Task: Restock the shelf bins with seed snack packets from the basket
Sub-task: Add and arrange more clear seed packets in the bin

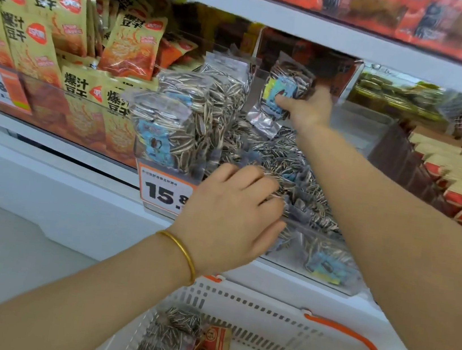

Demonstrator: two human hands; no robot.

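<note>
- Here, my right hand [307,110] pinches a seed packet [284,92] upright over the back of the clear bin [301,256].
- It looks light, crinkly and slippery; the sealed edge seems the surest hold.
- My left hand [230,216] lies curled on the front packets [290,165]; whether it grips one, I cannot tell.
- Another packet [172,332] lies in the basket [350,334] below.

Striped-seed packets [183,126] fill the bin [356,286]; another packet [171,335] lies in the basket [265,302].

A: Seed packets [194,128]?
B: Showing black-and-white striped seeds, blue labels.
A: Basket [264,310]?
B: Showing white, slotted; handle [355,336] glowing orange.
A: Price tag [159,191]?
B: Showing orange border, black digits. Bangle [183,252] gleaming gold. Neighbouring packs [35,40] showing tan, red.
</note>
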